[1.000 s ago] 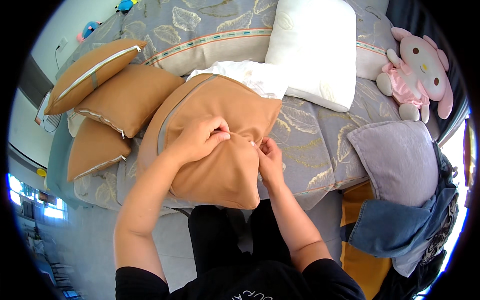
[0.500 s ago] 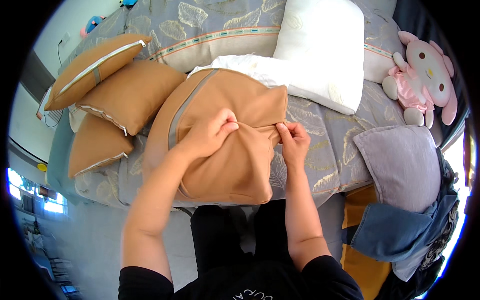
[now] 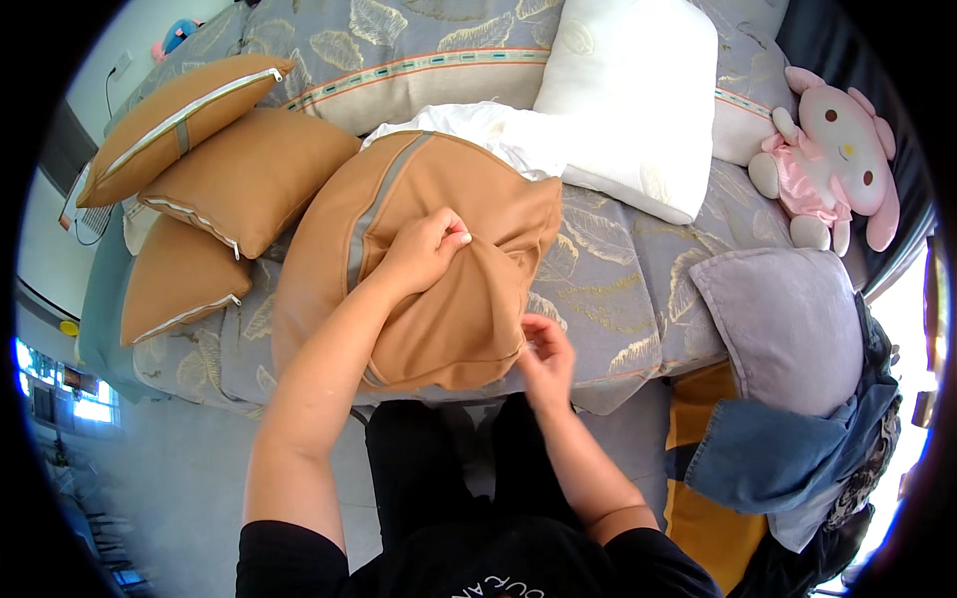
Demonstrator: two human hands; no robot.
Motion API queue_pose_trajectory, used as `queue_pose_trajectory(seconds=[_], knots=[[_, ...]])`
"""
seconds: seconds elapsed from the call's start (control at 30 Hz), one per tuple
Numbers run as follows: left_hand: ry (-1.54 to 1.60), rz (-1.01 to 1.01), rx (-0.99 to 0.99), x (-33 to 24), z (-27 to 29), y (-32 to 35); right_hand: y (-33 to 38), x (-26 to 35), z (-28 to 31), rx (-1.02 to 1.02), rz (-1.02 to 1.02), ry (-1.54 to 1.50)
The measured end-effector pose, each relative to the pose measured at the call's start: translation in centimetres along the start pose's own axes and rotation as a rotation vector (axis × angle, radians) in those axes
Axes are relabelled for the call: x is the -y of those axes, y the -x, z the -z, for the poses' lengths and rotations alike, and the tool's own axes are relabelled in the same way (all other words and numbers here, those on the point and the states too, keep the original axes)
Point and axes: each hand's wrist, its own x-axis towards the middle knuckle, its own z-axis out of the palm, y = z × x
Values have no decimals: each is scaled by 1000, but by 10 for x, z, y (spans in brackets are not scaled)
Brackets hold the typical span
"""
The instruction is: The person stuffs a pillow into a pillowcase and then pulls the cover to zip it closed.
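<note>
A large tan cushion with a grey stripe lies before me at the front edge of the bed. Its cover is loose and wrinkled toward the right side. My left hand rests on top, thumb and fingers pinching a fold of this cover. Beside the cushion's lower right edge is my right hand, fingers loosely curled and apart from the thumb. The fingertips are at the cover's edge, and the thumb tip is partly hidden there.
Several tan zippered cushions are piled at the left. Behind the cushion lie a white cloth and a white pillow. A pink plush toy sits far right, near a grey cushion and blue denim.
My right hand has left the cover's right edge and moved down toward the lower right corner. The cover's right side has slumped. My left hand keeps its pinch.
</note>
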Motion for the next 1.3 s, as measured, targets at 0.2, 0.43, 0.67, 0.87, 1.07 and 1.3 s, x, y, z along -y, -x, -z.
queue_pose_trajectory(seconds=[0.2,0.43,0.67,0.87,1.07,1.3], knots=[[-150,-157,-174,-33,12,17,-13,-13,-15,87,3,14],[-270,-471,-209,-95,37,65,-15,9,-23,122,-46,-10],[-267,-277,-47,-77,37,47,-16,-12,-22,64,96,11],[-417,-542,-37,-109,9,27,-21,-14,-3,-208,154,-60],[-287,-265,1,-75,-12,17,-52,-31,-1,-246,-447,-359],[-157,-43,-2,-50,5,4,-59,-27,-5,-308,47,186]])
